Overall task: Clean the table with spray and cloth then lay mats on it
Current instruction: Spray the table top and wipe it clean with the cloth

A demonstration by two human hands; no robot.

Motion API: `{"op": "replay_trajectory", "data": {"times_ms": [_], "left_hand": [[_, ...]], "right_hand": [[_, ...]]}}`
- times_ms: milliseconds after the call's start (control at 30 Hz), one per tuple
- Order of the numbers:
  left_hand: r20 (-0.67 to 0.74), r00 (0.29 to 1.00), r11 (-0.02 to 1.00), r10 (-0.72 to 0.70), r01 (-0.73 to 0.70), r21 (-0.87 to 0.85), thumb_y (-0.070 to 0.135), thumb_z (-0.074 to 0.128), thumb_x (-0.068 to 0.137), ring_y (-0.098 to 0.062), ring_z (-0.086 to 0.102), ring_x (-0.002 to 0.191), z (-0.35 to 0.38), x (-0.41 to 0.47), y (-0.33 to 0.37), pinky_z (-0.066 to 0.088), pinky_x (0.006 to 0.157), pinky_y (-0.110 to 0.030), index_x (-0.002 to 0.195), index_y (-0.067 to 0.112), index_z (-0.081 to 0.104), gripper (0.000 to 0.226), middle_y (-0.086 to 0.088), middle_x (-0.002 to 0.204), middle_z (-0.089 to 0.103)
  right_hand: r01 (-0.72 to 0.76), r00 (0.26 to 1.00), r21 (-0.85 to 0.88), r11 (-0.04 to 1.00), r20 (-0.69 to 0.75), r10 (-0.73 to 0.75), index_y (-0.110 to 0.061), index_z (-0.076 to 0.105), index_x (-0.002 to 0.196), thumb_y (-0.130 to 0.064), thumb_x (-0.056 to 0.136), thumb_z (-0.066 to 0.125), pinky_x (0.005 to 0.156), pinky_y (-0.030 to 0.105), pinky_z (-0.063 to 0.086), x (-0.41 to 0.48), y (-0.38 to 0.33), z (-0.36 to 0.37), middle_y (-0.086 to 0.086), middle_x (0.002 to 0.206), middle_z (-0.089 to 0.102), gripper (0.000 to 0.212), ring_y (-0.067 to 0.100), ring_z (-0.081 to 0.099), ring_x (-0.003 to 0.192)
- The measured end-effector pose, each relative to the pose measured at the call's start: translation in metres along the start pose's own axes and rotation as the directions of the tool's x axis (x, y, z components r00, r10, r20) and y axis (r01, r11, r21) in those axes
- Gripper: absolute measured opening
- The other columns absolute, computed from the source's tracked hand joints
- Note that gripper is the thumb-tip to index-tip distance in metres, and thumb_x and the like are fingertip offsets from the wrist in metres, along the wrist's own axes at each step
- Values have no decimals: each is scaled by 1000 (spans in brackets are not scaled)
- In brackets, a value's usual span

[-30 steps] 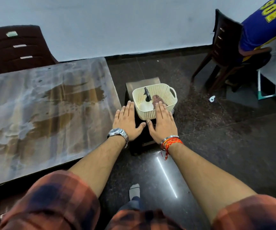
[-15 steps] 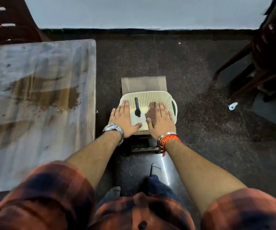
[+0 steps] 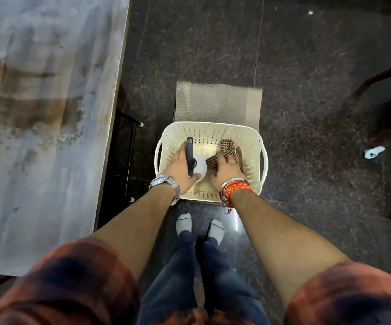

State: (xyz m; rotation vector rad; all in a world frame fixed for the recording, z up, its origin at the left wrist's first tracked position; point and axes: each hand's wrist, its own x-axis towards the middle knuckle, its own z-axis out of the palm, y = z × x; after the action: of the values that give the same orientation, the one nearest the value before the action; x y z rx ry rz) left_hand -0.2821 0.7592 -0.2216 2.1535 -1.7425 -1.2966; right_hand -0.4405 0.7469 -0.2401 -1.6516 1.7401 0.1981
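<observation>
Hands in basket [image 3: 252, 139] beside surface [image 3: 37, 113]. Left hand [image 3: 178, 164] fingers wrapped on spray [image 3: 195, 165]: rigid, light, possibly slick; grip neck under trigger. Right hand [image 3: 226, 170] fingers closing on cloth [image 3: 225, 148]: soft, limp; bunch it. Grip completeness unclear.

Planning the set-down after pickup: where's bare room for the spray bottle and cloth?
The table top is bare in view. The basket is crowded: left hand on the spray bottle, right hand on the checked cloth. Mat behind it partly free.
</observation>
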Motion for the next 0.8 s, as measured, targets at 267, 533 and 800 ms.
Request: {"op": "replay_trajectory", "data": {"times_ms": [267,533,800], "left_hand": [[-92,996,976,7,-27,-215,35,79,81,-25,47,134,8,16,-3,37,113,-39,155,18,23,95,-3,154,40],[-193,980,965,57,-104,-239,38,67,84,-27,64,103,-10,5,8,53,90,-41,132,12,46,58,-6,122,56],[-326,942,942,84,-182,-282,34,58,70,-31,62,76,-54,-36,31,56,78,-43,111,17,57,45,2,86,59]], "right_hand": [[-166,982,-85,983,73,172,-38,25,144,-33,89,52,106,45,38,36,4,2,26,146,27,62,40,30,135],[-283,941,154,947,-145,305,-8,60,102,-42,85,61,77,38,49,31,-1,-6,18,102,65,38,38,62,96],[-199,817,946,256,16,576,2,67,77,-5,69,64,42,21,47,-18,-27,-58,7,60,64,11,20,62,52]]}}
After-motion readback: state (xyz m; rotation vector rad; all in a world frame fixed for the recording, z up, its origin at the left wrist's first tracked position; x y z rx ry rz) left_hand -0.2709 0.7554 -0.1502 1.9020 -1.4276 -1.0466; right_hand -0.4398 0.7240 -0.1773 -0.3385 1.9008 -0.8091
